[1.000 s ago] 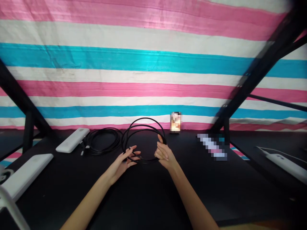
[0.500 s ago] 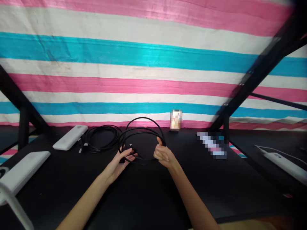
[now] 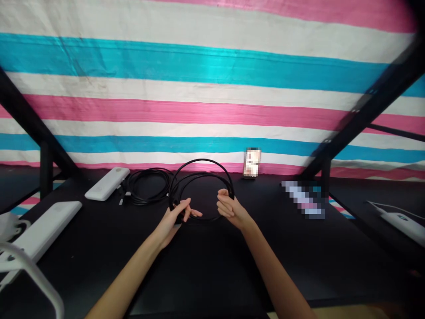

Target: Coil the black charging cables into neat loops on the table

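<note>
A black cable [image 3: 202, 160] is held up in loose loops between my two hands, above the black tabletop. On the loops' left side, my left hand [image 3: 177, 215] is closed around the strands, thumb on top and some fingers stretched to the right. My right hand [image 3: 229, 207] grips the right side of the loops with curled fingers. The cable's ends are hidden at my left hand. Just behind and left of that hand lies a second coiled black cable [image 3: 150, 203] with light-coloured plug ends.
A white power bank [image 3: 106, 184] and a white power strip [image 3: 49, 230] lie on the black table [image 3: 206, 274] to the left. A blurred phone-like thing [image 3: 252, 163] stands at the back; a blurred flat item [image 3: 303, 199] lies right. Black frame bars slant at both sides.
My left hand has closed further around the cable strands, and the loops are drawn closer together. The view has shifted slightly, so the table's things appear farther right.
</note>
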`<act>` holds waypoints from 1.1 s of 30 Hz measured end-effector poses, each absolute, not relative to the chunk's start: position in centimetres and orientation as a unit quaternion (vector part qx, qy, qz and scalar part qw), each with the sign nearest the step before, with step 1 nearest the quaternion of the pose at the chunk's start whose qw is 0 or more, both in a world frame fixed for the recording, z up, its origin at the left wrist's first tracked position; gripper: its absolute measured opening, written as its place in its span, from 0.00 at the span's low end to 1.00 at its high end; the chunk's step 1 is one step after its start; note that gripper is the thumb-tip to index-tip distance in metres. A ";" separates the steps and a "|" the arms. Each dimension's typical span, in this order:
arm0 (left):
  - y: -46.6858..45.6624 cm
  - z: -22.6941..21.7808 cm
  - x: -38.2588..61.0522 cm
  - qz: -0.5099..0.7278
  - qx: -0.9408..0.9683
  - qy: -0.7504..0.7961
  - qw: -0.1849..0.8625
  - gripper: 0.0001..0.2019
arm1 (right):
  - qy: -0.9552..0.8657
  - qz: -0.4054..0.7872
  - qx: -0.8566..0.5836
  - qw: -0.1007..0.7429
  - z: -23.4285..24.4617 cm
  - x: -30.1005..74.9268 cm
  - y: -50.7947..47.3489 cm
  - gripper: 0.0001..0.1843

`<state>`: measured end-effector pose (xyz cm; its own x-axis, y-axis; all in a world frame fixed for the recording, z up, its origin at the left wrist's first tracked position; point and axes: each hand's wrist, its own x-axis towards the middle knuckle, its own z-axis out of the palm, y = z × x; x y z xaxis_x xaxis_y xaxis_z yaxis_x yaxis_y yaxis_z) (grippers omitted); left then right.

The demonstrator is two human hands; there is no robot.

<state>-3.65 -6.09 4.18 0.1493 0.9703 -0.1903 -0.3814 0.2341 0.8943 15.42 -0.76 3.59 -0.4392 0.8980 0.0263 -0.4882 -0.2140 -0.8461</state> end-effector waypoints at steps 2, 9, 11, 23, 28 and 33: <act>-5.9 4.3 -4.1 0.494 0.394 0.431 0.644 0.21 | -0.428 0.699 -0.303 0.487 3.5 15.0 -0.5 0.15; -5.8 3.6 -5.1 0.384 0.459 0.456 0.659 0.20 | -0.551 0.496 -0.444 0.504 2.4 15.2 0.4 0.34; -5.8 3.4 -5.2 0.366 0.461 0.455 0.668 0.20 | -0.579 0.484 -0.449 0.479 2.4 15.3 0.2 0.33; -5.2 3.1 -5.3 0.390 0.386 0.422 0.722 0.24 | -0.637 0.448 -0.458 0.429 2.2 14.7 0.1 0.17; -4.3 2.0 -5.3 0.433 0.352 0.435 0.707 0.24 | -0.671 0.481 -0.427 0.369 2.1 14.1 -0.4 0.17; -4.1 1.8 -5.1 0.557 0.296 0.441 0.638 0.23 | -0.625 0.506 -0.439 0.402 0.8 13.6 0.0 0.17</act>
<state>-5.11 -4.07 1.76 -0.0097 0.9726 -0.2324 -0.4510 0.2032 0.8691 13.59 0.02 0.78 -0.2925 0.9545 0.0581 0.1424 0.1036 -0.9844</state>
